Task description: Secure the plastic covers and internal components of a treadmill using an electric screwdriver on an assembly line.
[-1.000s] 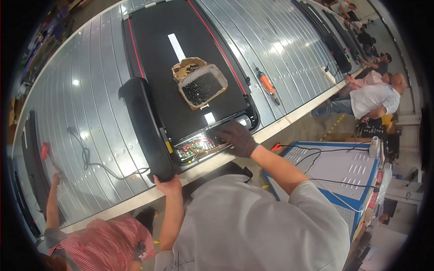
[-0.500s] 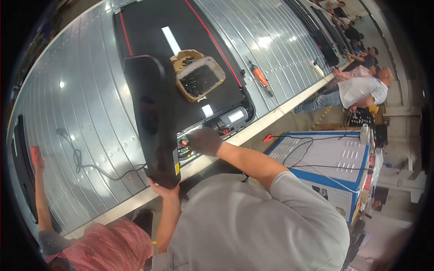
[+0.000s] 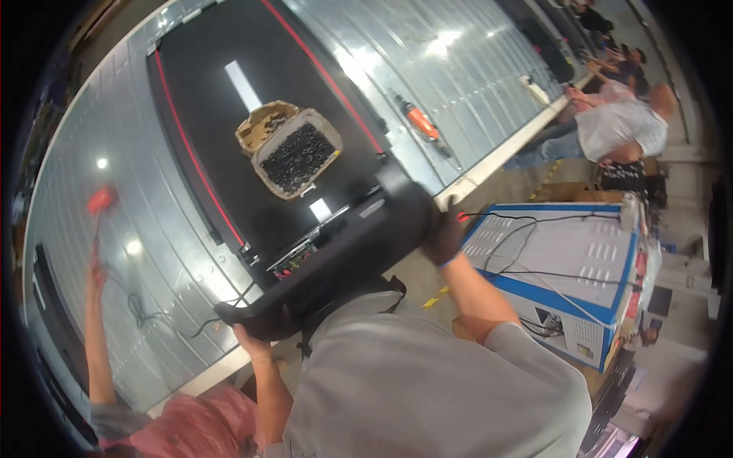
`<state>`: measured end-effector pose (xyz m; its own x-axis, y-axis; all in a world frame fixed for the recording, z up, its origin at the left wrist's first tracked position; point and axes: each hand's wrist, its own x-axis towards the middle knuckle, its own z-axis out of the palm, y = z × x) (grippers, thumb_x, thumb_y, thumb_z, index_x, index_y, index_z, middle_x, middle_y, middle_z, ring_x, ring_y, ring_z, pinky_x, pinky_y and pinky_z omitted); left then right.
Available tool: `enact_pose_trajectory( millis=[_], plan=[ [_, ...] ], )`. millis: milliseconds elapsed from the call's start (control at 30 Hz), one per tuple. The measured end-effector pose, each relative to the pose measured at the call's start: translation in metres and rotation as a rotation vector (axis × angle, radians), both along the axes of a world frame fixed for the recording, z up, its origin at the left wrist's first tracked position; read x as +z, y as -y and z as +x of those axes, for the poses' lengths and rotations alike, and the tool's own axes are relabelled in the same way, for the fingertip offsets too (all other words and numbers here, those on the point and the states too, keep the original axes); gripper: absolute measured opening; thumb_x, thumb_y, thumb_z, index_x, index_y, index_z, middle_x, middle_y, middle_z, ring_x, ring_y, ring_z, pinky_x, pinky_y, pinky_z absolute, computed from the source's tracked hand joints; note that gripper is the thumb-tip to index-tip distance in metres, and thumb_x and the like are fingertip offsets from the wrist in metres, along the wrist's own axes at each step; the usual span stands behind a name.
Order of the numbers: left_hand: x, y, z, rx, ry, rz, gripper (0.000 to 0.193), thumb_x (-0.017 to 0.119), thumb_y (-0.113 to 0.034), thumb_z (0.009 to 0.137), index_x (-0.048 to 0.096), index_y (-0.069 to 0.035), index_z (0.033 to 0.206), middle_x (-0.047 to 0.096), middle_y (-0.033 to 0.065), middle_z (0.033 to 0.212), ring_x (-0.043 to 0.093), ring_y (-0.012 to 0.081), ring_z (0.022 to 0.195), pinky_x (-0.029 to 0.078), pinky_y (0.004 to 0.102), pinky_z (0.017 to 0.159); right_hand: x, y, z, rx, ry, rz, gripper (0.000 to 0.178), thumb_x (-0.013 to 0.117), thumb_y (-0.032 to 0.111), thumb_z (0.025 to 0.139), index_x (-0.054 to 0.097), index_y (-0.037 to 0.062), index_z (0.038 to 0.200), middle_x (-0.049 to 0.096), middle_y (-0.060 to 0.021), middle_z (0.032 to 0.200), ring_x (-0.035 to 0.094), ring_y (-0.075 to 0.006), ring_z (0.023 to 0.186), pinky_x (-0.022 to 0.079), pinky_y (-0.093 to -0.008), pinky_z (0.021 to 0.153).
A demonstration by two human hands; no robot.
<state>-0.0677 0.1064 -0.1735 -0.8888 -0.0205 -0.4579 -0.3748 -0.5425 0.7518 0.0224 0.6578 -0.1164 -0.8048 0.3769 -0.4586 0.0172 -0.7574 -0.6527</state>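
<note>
A long black plastic motor cover (image 3: 347,248) spans the front end of a treadmill (image 3: 202,114) with a black belt and red side lines. My left hand (image 3: 250,342), bare, grips the cover's left end. At its right end my right hand (image 3: 443,237), in a dark glove, is closed round the edge. The cover is tilted and hides most of the motor bay; some coloured wires (image 3: 294,263) show past its far edge. On the belt stand a plastic tub of black screws (image 3: 298,156) and a torn cardboard box (image 3: 263,126).
An orange power screwdriver (image 3: 424,122) lies on the metal roller table (image 3: 366,69). At left, a co-worker's arm (image 3: 95,328) holds a blurred red-headed tool (image 3: 101,200) near a black cable (image 3: 145,313). A blue-and-white cabinet (image 3: 550,259) stands at right; other people are beyond.
The cover has swung from upright on the left to lying across the treadmill's front. My right hand has left the wires and taken the cover's right end. The co-worker's red tool has moved.
</note>
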Motion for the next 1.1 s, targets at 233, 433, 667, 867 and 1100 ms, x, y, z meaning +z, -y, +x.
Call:
enact_pose_trajectory(
  millis=[233,433,667,867,1100],
  plan=[
    [0.057,-0.085,0.027,-0.165,-0.460,-0.592,0.105,0.091,-0.052,0.070,0.041,0.000,0.147,0.062,0.0114,0.118,0.062,0.0251,0.112,0.037,0.0560,0.118,0.056,-0.034,0.004,-0.269,0.059,0.182,0.031,0.053,0.034,0.100,0.063,0.0060,0.092,0.064,-0.0075,0.085,0.064,-0.0249,0.085,0.051,-0.0439,0.097],
    [0.066,-0.110,0.027,-0.009,-0.437,-0.709,0.094,0.086,-0.045,0.078,0.040,0.001,0.147,0.061,0.0119,0.112,0.061,0.0254,0.107,0.041,0.0569,0.115,0.060,-0.034,-0.022,-0.182,0.073,0.189,0.041,0.050,0.047,0.102,0.060,0.0075,0.096,0.061,-0.0084,0.092,0.061,-0.0283,0.088,0.050,-0.0456,0.092],
    [0.070,-0.128,0.020,0.074,-0.322,-0.853,0.095,0.081,-0.063,0.080,0.045,0.002,0.139,0.054,0.0077,0.099,0.056,0.0219,0.097,0.050,0.0439,0.097,0.051,-0.043,-0.038,-0.114,0.155,0.311,0.045,0.046,0.050,0.104,0.058,0.0080,0.095,0.055,-0.0080,0.085,0.057,-0.0268,0.081,0.051,-0.0445,0.088],
    [0.062,-0.136,0.011,0.121,-0.300,-0.794,0.098,0.080,-0.067,0.079,0.046,0.004,0.138,0.056,0.0070,0.098,0.057,0.0209,0.096,0.050,0.0416,0.094,0.047,-0.051,-0.041,-0.070,0.071,0.124,0.044,0.043,0.048,0.106,0.050,0.0092,0.086,0.046,-0.0041,0.076,0.047,-0.0193,0.070,0.043,-0.0365,0.071],
    [0.062,-0.137,0.007,0.124,-0.375,-0.924,0.097,0.071,-0.063,0.087,0.036,0.005,0.145,0.057,0.0104,0.098,0.056,0.0216,0.089,0.052,0.0418,0.088,0.048,-0.040,-0.047,-0.104,0.152,0.347,0.051,0.047,0.051,0.104,0.058,0.0042,0.086,0.055,-0.0078,0.077,0.057,-0.0210,0.071,0.050,-0.0384,0.069]
  ],
)
